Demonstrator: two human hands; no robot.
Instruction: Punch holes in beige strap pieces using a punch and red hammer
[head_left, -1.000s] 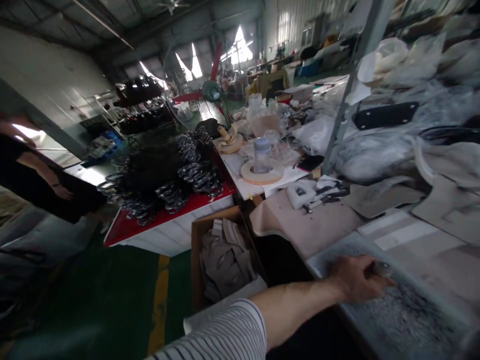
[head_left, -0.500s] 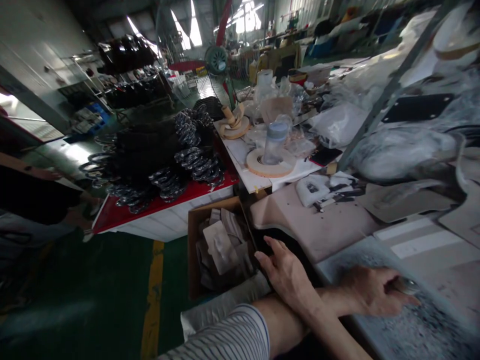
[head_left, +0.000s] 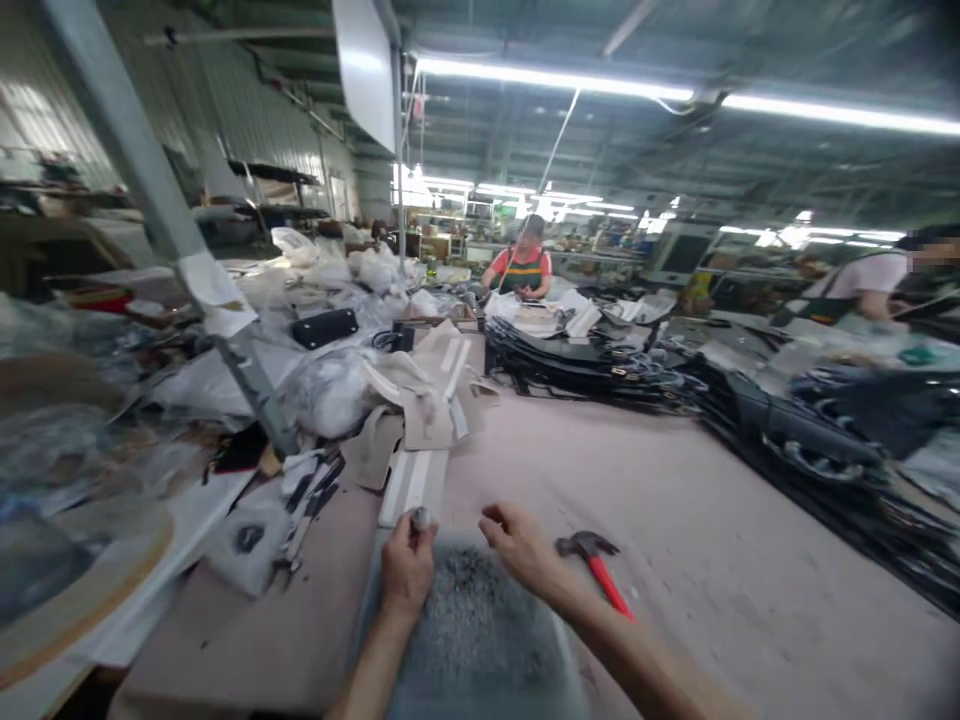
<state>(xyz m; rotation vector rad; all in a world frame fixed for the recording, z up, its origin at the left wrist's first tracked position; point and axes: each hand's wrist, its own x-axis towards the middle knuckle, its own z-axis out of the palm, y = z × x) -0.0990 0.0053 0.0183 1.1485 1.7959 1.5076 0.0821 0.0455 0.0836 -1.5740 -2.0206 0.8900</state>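
While the left hand pinches a small round-topped metal piece above the far left corner of a worn grey slab, its fingers are narrow around the sides and the top shows between thumb and forefinger. Just to the right, the right hand hovers over the far right part of the slab, fingers curled and fairly narrow; whether anything sits between them cannot be told. For steady handling, the grip on the metal piece seems best set low and firm, with the round top left uncovered. Since the middle of the slab looks dark and pitted, a smoother patch would probably give a better seat. Right of the right hand, a claw hammer lies on the bench, its red handle pointing near and right, so that forearm ought to pass clear of it. Beyond the left hand, beige panels overlap one another; working on their near side would likely avoid dragging them.
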